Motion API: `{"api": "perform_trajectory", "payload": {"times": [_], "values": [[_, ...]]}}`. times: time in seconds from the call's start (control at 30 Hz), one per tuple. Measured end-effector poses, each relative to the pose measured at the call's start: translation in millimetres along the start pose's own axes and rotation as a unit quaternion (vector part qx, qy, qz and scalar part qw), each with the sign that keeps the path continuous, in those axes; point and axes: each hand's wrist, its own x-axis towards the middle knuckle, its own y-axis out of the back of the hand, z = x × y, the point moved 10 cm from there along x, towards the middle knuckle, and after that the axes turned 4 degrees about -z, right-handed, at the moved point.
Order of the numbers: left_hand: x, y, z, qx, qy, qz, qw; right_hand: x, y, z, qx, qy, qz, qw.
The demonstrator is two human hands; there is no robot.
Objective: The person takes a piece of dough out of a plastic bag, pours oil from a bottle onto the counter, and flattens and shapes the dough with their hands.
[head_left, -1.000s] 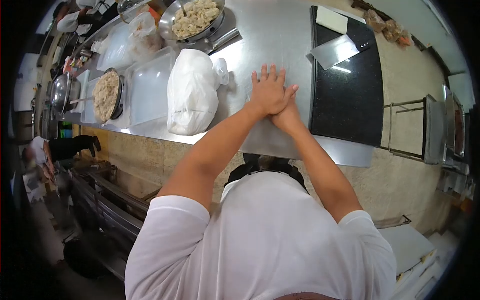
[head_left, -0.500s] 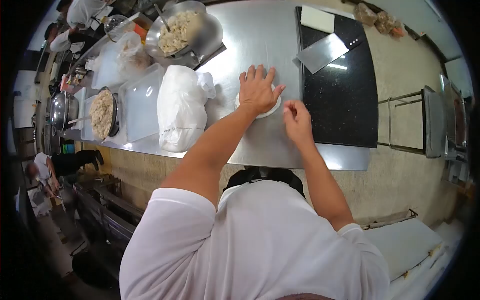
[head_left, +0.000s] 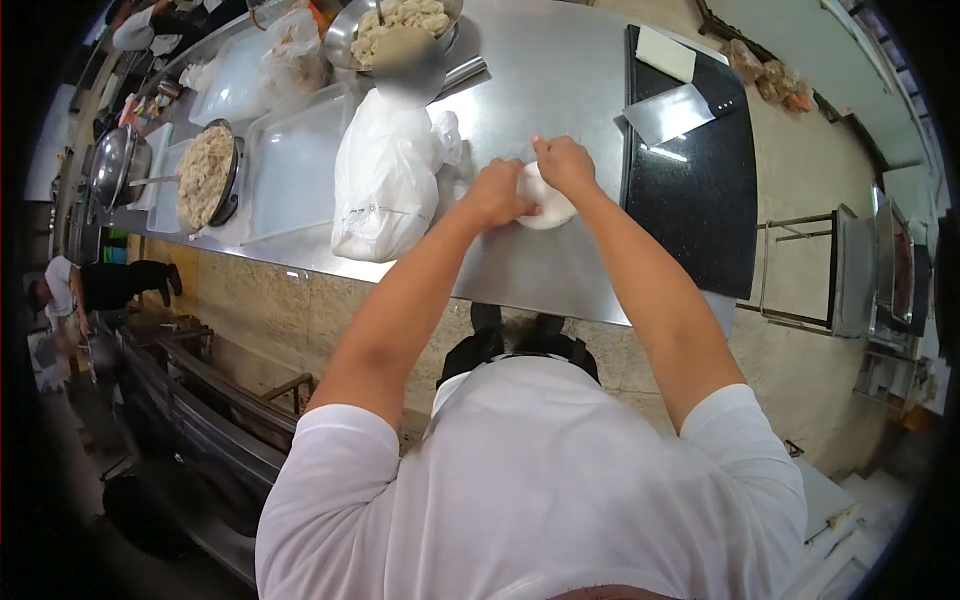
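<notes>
Table: steel.
Left hand: curled, thumb over the dough; we cannot tell if it grips.
Right hand: curled at its far edge, grip also unclear.
Dough: round, no long axis; on the table, right of our left hand, nearside of our right, neither clearly nearer.

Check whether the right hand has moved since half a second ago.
Yes: judged against the black board, the right hand has moved left, away from it, and farther forward.

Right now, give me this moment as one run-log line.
left hand: at white disc, left edge | right hand: at disc, upper edge | white bag: on steel table | cleaver: on black board
</notes>
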Motion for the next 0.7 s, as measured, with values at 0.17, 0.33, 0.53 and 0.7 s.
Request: {"api": "perform_trajectory", "payload": {"times": [0.17,0.33,0.53,0.7], "values": [[-15,-5,1,0.057,-0.049,0.151,0.986,-13,-22,-14,-0.066,0.022,-0.010,0.998],[-15,4,-14,0.022,0.043,0.189,0.981,-38,-3,-50,-0.185,0.216,0.305,0.909],[-8,7,-18,-0.012,0.031,0.157,0.987,15,-10,-51,-0.167,0.223,0.220,0.935],[-13,15,-25,-0.079,0.039,0.223,0.971,23,4,-54,-0.147,0.213,0.233,0.938]]}}
